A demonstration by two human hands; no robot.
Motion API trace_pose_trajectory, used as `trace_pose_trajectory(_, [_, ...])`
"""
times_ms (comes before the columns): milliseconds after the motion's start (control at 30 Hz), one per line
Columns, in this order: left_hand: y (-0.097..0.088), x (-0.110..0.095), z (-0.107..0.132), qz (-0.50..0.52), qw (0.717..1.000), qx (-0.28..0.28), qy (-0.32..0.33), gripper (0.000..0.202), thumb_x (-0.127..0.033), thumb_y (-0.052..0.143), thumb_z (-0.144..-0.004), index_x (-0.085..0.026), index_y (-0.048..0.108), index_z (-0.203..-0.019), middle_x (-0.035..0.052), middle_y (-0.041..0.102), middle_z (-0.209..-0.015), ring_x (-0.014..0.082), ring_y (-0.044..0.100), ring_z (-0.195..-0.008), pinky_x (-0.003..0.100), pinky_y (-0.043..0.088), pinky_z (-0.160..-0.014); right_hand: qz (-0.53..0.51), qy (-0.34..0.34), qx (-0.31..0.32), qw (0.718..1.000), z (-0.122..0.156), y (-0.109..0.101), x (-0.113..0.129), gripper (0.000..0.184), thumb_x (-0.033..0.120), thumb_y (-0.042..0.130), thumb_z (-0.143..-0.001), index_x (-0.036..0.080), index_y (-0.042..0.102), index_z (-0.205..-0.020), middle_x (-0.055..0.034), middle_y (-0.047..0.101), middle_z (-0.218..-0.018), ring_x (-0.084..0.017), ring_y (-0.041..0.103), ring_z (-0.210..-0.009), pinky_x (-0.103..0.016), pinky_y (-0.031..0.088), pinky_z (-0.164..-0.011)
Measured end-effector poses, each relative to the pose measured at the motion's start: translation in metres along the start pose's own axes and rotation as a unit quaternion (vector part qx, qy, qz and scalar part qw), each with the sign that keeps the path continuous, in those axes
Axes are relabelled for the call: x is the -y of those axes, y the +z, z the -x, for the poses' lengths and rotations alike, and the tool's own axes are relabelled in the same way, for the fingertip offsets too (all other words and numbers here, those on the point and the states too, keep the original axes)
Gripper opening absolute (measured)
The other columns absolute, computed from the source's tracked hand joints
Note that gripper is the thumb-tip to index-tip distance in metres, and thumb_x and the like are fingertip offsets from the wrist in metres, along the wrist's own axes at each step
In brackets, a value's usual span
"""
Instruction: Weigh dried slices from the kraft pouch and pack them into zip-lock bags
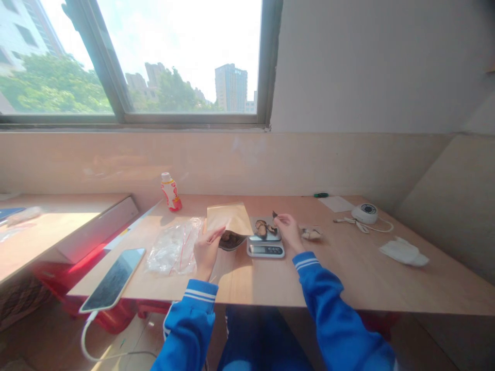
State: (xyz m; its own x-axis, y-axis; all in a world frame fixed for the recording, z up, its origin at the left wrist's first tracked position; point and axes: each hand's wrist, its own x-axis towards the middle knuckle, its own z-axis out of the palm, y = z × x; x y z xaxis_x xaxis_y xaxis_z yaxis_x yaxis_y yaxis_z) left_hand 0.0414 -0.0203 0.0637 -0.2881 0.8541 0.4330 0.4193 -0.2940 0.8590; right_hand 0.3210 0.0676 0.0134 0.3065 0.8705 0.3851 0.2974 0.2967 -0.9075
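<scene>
Kraft envelope (229, 217), in the left hand's (207, 252) clamped grip, half-hides a bowl (231, 243); right hand's (289, 232) grip pinches something unclear (274, 214).

Blue track jacket (340, 306) (white-striped cuffs (200, 291)), blue trousers (259, 340).

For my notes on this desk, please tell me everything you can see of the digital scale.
The scale is small, flat and rectangular, with a pale, metallic-looking top and a dark display on its front; the digits are too small to read. It lies level on the wooden desk. Dark, dried-looking slices rest on its top. The right hand is just beside and above it, with no clear contact.
</scene>
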Motion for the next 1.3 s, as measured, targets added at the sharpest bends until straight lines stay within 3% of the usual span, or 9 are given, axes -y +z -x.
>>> trace_pose_trajectory(200, [-0.001, 0.002, 0.0, -0.01, 1.0, 0.0, 0.007, 0.021, -0.018, 0.062, -0.077, -0.027, 0.074, -0.092, -0.0031, 0.075, -0.095, 0.017, 0.069, -0.093, 0.026, 0.055, -0.082, 0.152, -0.023, 0.047, 0.987, -0.011, 0.007, 0.003, 0.019, 0.033, 0.06, -0.074, 0.021, 0.067, -0.087, -0.0075, 0.073, -0.091, -0.024, 0.066, -0.091, -0.04, 0.049, -0.086])
trace_pose_trajectory(400, [-0.003, 0.007, 0.0, -0.011, 1.0, 0.0, 0.011, 0.02, -0.021, 0.061, -0.078, -0.027, 0.074, -0.092, -0.0024, 0.075, -0.095, 0.0172, 0.07, -0.093, 0.027, 0.055, -0.082, 0.131, -0.036, 0.064, 0.989, -0.002, 0.009, 0.001, 0.03, 0.038, 0.05, -0.082, 0.019, 0.069, -0.094, -0.0102, 0.071, -0.104, -0.024, 0.063, -0.103, -0.04, 0.045, -0.094])
trace_pose_trajectory(567, [-0.001, 0.006, 0.0, -0.012, 1.0, -0.004, 0.016, 0.02, -0.022, 0.061, -0.078, -0.027, 0.074, -0.093, -0.0022, 0.075, -0.095, 0.018, 0.069, -0.093, 0.028, 0.055, -0.082, 0.08, -0.044, -0.057, 0.994, 0.018, 0.003, 0.028, 0.036, 0.037, 0.04, -0.087, 0.015, 0.065, -0.1, -0.0141, 0.067, -0.11, -0.025, 0.058, -0.107, -0.042, 0.043, -0.096])
trace_pose_trajectory(667, [0.002, 0.003, 0.001, -0.027, 0.999, -0.009, 0.016, 0.021, -0.021, 0.06, -0.078, -0.027, 0.073, -0.093, -0.0027, 0.075, -0.096, 0.0178, 0.069, -0.095, 0.029, 0.054, -0.084, 0.054, -0.125, -0.084, 0.987, 0.049, 0.003, 0.063, 0.027, 0.03, 0.039, -0.089, 0.017, 0.063, -0.089, -0.0101, 0.066, -0.095, -0.022, 0.059, -0.094, -0.038, 0.047, -0.087])
trace_pose_trajectory(733, [0.003, 0.001, 0.001, -0.03, 0.999, -0.007, 0.014, 0.021, -0.021, 0.06, -0.078, -0.027, 0.073, -0.094, -0.0026, 0.075, -0.096, 0.0178, 0.069, -0.095, 0.029, 0.054, -0.084, 0.041, -0.198, -0.035, 0.979, 0.074, 0.009, 0.086, 0.021, 0.024, 0.041, -0.09, 0.019, 0.061, -0.087, -0.0069, 0.064, -0.09, -0.02, 0.059, -0.09, -0.036, 0.047, -0.086])
trace_pose_trajectory(833, [0.005, 0.0, 0.001, -0.025, 1.0, 0.002, 0.012, 0.021, -0.022, 0.06, -0.079, -0.026, 0.073, -0.094, -0.0017, 0.075, -0.097, 0.0176, 0.069, -0.092, 0.029, 0.054, -0.083, 0.051, -0.31, 0.124, 0.941, 0.106, 0.031, 0.105, 0.021, 0.014, 0.042, -0.088, 0.019, 0.062, -0.094, -0.0067, 0.064, -0.091, -0.019, 0.059, -0.093, -0.033, 0.048, -0.086])
trace_pose_trajectory(900, [0.005, 0.002, 0.002, -0.028, 1.0, 0.002, 0.012, 0.02, -0.023, 0.059, -0.08, -0.027, 0.074, -0.093, -0.0017, 0.075, -0.096, 0.0173, 0.07, -0.09, 0.029, 0.054, -0.083, 0.088, -0.326, 0.206, 0.918, 0.118, 0.051, 0.106, 0.028, 0.01, 0.04, -0.087, 0.017, 0.06, -0.106, -0.0096, 0.064, -0.103, -0.019, 0.057, -0.102, -0.033, 0.048, -0.09])
trace_pose_trajectory(1100, [-0.001, 0.007, 0.005, -0.038, 0.999, 0.003, 0.03, 0.022, -0.022, 0.058, -0.081, -0.029, 0.073, -0.094, -0.0032, 0.074, -0.099, 0.0173, 0.068, -0.096, 0.028, 0.053, -0.086, 0.275, -0.259, 0.265, 0.887, 0.119, 0.104, 0.107, 0.031, 0.007, 0.04, -0.086, 0.008, 0.06, -0.109, -0.0171, 0.063, -0.111, -0.026, 0.057, -0.109, -0.037, 0.047, -0.092])
trace_pose_trajectory(1300, [-0.004, 0.003, 0.007, -0.005, 1.0, 0.009, 0.001, 0.025, -0.02, 0.056, -0.08, -0.028, 0.073, -0.096, -0.0019, 0.074, -0.099, 0.0181, 0.068, -0.097, 0.03, 0.053, -0.087, 0.356, -0.15, 0.289, 0.876, 0.112, 0.12, 0.122, 0.031, 0.006, 0.047, -0.082, 0.002, 0.059, -0.11, -0.0224, 0.066, -0.102, -0.032, 0.064, -0.092, -0.041, 0.048, -0.079])
